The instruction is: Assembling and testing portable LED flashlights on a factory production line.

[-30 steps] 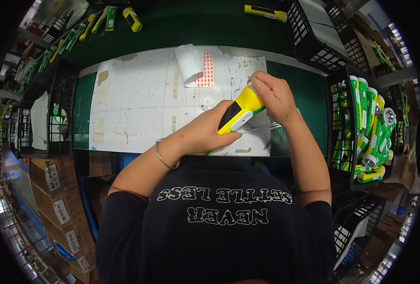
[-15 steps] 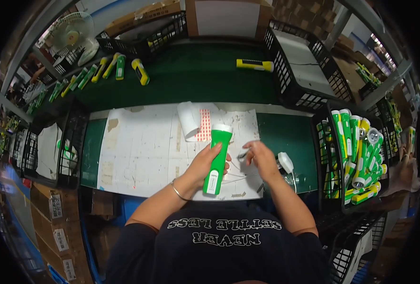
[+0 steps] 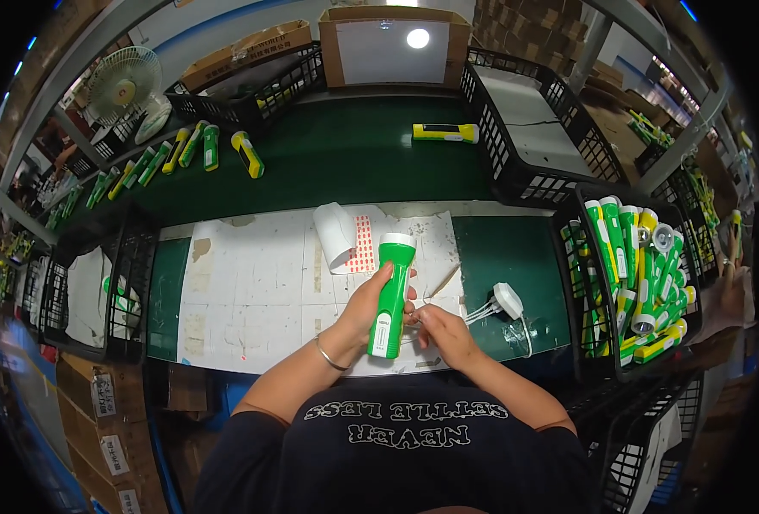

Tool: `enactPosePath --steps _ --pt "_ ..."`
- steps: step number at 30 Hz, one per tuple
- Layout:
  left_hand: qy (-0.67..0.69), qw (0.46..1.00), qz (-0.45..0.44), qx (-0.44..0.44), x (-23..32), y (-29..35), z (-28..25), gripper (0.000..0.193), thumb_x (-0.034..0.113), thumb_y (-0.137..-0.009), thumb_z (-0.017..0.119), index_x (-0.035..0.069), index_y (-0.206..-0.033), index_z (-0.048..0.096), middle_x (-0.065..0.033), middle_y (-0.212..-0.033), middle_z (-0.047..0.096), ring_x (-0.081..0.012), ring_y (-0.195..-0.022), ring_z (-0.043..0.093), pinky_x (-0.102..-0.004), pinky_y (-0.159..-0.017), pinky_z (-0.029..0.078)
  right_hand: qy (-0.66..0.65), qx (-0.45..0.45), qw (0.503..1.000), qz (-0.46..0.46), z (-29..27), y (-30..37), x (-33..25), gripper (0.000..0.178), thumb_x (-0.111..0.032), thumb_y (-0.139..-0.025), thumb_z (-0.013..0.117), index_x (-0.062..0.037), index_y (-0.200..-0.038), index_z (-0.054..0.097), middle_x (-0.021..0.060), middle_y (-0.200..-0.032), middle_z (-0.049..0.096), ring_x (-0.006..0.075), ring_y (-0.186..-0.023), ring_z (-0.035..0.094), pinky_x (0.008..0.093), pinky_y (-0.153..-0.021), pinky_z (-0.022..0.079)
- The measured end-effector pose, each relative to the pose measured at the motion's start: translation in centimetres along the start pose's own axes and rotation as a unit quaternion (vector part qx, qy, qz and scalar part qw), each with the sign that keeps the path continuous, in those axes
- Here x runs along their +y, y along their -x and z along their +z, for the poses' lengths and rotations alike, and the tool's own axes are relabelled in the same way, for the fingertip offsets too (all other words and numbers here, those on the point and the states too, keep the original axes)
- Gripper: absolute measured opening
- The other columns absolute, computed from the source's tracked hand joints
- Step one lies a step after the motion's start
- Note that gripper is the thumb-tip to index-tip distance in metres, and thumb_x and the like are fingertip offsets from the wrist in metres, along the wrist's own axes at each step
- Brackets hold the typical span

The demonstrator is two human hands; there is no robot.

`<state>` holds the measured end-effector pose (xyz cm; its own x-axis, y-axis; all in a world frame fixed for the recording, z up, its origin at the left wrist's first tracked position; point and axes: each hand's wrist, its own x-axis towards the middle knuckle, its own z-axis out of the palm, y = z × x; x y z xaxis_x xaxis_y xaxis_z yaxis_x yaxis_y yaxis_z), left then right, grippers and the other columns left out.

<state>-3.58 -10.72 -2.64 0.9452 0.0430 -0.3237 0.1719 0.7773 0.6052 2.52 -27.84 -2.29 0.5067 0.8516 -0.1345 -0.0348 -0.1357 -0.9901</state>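
My left hand [image 3: 366, 301] wraps round a green flashlight [image 3: 389, 295], its white head pointing away from me and a pale label near its tail. Close against the flashlight's right side, my right hand [image 3: 442, 330] has thumb and fingers pinched together; what lies between them is too small to make out. A white plug adapter [image 3: 507, 300] sits to the right of that hand, and thin white cable runs from it toward the fingers. Beyond the flashlight are a white paper roll [image 3: 335, 235] and a sheet of red stickers [image 3: 360, 246].
A black crate [image 3: 583, 343] packed with green and yellow flashlights stands at right. Another crate [image 3: 516, 176] is behind it, a third [image 3: 122, 295] at left. Several flashlights lie on the green bench [image 3: 336, 146]. A round light spot [image 3: 418, 38] shows on the box's white panel [image 3: 388, 56].
My right hand has come left and nearer me, up to the flashlight's side. A bright round spot has appeared on the white panel at the back.
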Motion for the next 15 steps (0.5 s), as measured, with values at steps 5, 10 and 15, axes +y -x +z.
enactPosePath --steps 5,10,15 --pt "0.026 1.0 -0.011 0.002 0.2 0.0 0.3 0.045 0.044 -0.094 0.041 0.005 -0.115 0.047 -0.0054 -0.082 0.055 -0.0154 -0.066 0.053 -0.031 -0.058 0.049 -0.007 -0.008 1.0 0.004 0.4 0.1 1.3 0.036 -0.031 -0.097 0.039 -0.0011 -0.09 0.056 0.0011 -0.064 0.052 0.008 -0.06 0.048 0.0235 -0.06 0.04" --pt "0.013 1.0 -0.002 0.015 0.1 0.0 0.3 0.044 0.044 -0.093 0.041 0.006 -0.114 0.046 -0.0044 -0.081 0.054 -0.0143 -0.064 0.051 -0.0293 -0.055 0.046 -0.076 -0.033 0.996 0.04 0.9 0.5 0.6 0.034 -0.03 -0.097 0.04 -0.0014 -0.088 0.056 0.0016 -0.066 0.053 0.0079 -0.061 0.047 0.0232 -0.06 0.04" --pt "0.034 0.999 0.032 0.022 -0.5 -0.2 0.6 0.039 0.039 -0.095 0.042 0.006 -0.115 0.046 -0.007 -0.084 0.054 -0.0146 -0.064 0.052 -0.029 -0.054 0.047 -0.122 -0.049 0.991 0.02 2.1 0.9 0.8 0.025 -0.025 -0.093 0.053 -0.0016 -0.086 0.057 -0.0016 -0.067 0.051 0.0056 -0.061 0.046 0.0208 -0.057 0.038"
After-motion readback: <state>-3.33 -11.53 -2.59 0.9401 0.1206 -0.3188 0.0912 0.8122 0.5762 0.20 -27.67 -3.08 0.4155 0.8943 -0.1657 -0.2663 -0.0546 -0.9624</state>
